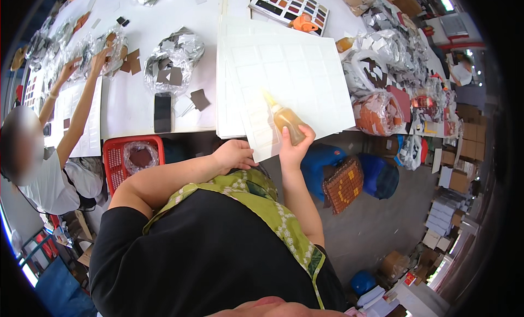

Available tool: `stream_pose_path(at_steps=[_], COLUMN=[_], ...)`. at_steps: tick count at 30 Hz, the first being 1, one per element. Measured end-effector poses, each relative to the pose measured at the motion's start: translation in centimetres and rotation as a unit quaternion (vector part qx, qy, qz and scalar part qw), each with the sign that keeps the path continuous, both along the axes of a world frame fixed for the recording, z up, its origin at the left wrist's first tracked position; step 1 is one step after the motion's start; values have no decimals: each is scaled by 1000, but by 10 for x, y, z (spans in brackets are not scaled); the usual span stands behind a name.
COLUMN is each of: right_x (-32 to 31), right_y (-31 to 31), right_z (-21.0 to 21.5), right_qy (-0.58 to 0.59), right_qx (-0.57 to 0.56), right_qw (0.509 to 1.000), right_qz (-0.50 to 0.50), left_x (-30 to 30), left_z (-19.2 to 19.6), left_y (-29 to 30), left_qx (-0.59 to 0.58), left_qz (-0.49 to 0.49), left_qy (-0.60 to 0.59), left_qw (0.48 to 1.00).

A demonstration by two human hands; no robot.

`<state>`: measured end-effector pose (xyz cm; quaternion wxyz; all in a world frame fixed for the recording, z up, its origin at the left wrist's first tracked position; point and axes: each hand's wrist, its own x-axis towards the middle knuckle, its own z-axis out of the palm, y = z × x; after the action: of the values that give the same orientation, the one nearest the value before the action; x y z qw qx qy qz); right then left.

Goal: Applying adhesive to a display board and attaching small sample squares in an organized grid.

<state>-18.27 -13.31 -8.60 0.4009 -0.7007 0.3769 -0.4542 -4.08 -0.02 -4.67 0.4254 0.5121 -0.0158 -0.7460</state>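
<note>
My right hand (295, 146) grips a small squeeze bottle of amber glue (286, 119), its nozzle tilted up-left onto a white sheet (305, 71) marked with a grid of small rectangles. My left hand (233, 154) pinches the near edge of that sheet, where it hangs over the table's front edge. The sheet lies on top of a stack of similar white sheets (229, 98).
A black phone (162, 112) lies on the white table (131, 107) beside foil bags of brown swatches (173, 57). A colour sample board (290, 4) sits at the back. A red basket (116, 156) stands below the table edge. Another person (52, 169) reaches onto the table at left.
</note>
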Motion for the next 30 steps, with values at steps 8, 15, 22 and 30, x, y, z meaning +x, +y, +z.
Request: stream_pose_path(at_steps=[8,15,22,30], right_x=[27,35,56,67], right_y=[2,-15,-19,-16], right_z=[29,5,14,13], right_qy=[-94,69,-42,-29], right_qx=[189,-74,61,38], right_qw=[977,995,997,996], right_qz=[-15,-2,7,69], left_x=[1,1,4,4], left_z=[-4,-11,-9,-13], left_y=[2,2,2,3], left_qx=[-2,-14,-14,-16], left_qz=[-3,-18,-19,-18], left_qy=[-6,-3,-11,-9], left_qw=[1000,1000,1000,1000])
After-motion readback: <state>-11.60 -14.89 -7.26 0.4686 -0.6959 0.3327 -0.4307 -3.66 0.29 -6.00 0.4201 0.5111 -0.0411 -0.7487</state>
